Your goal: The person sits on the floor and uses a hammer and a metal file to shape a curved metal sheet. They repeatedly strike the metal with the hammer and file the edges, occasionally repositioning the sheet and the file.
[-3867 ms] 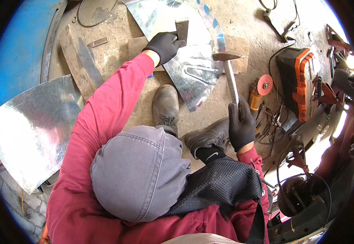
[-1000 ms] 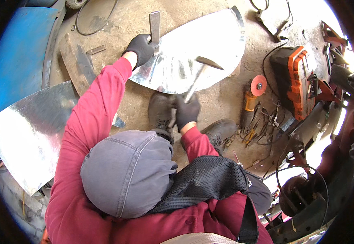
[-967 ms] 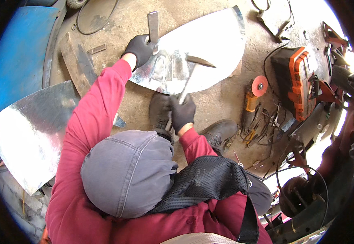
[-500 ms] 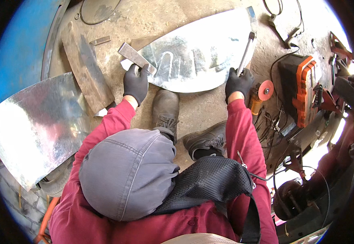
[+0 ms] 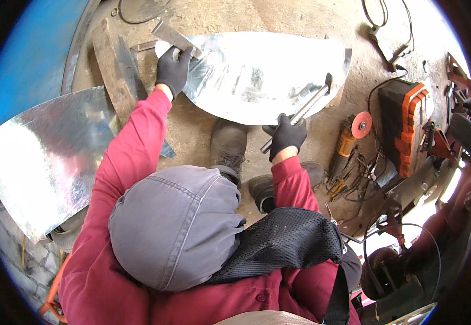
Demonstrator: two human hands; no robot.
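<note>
A curved, shiny sheet-metal panel (image 5: 262, 81) lies in front of my boots on the concrete floor. At its left end my left hand (image 5: 173, 70), in a black glove, is closed round a flat metal bar (image 5: 171, 35) that lies slantwise over the sheet's edge. My right hand (image 5: 289, 135), gloved too, grips a metal rod (image 5: 312, 103) with a dark far end. The rod slants over the right part of the panel; whether it touches the metal I cannot tell. Part of the rod sticks out behind my right hand.
A second shiny sheet (image 5: 46, 157) lies at the left, near a wooden beam (image 5: 111, 70) and a blue panel (image 5: 24, 54). To the right are an angle grinder (image 5: 348, 141) with a red disc, loose cables and a black-and-orange toolbox (image 5: 403, 127).
The panel has turned clockwise, its right end coming nearer me. My left hand has moved forward with the flat bar. My right hand has come left and nearer with the rod, now more slanted.
</note>
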